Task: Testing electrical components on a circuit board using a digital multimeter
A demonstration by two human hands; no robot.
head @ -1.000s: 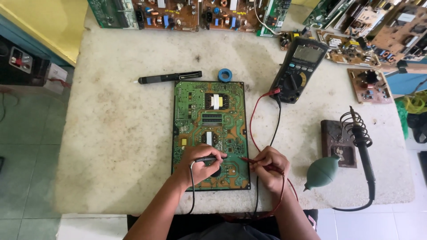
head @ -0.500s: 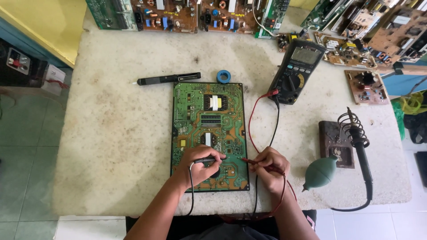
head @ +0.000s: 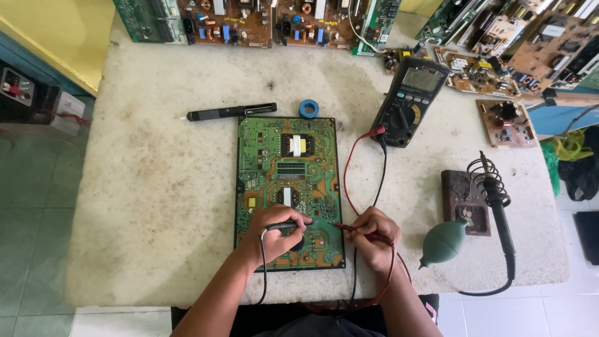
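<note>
Probing of green circuit board [head: 288, 187], lying under both hands: left hand [head: 274, 232] pinches black probe [head: 284, 226], right hand [head: 374, 234] grips red probe [head: 349, 228]. Keep tips steady, apart; meter [head: 409, 100] sits beyond rt hand.

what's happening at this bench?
A person is probing a green circuit board lying flat on the stone table. The left hand holds the black probe and the right hand the red probe, both tips at the board's near end. Leads run to the multimeter behind.
</note>
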